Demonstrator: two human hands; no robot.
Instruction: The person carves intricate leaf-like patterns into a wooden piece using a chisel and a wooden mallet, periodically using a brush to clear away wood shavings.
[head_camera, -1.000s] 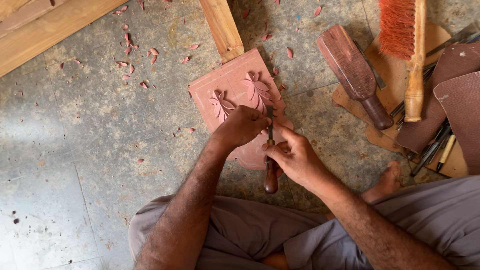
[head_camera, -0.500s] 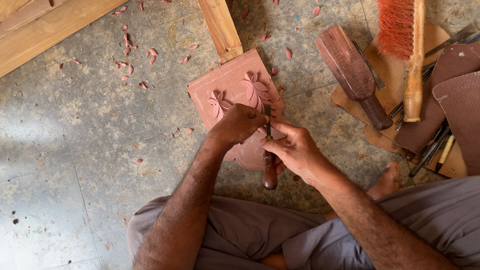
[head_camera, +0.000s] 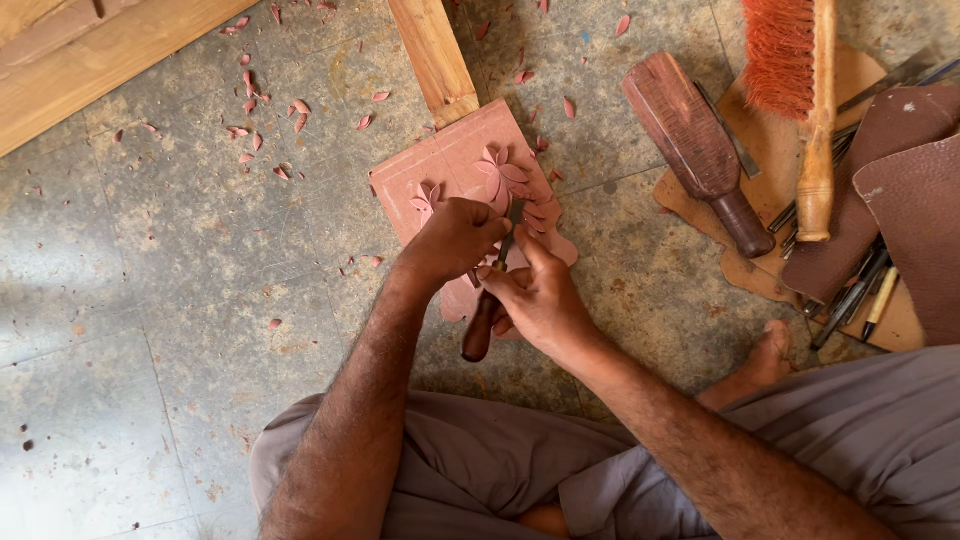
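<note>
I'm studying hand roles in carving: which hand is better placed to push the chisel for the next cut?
Probably the right hand: its grip wraps the chisel by the dark handle. The left hand rests on the reddish carved panel beside the blade, suited to steadying.

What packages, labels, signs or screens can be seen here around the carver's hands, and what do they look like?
None in view: only a reddish carved flower panel under the left hand and right hand, a dark wooden mallet and an orange-bristled brush on the stone floor.

Bare hairy forearms, loose grey-brown trousers, bare foot
</note>
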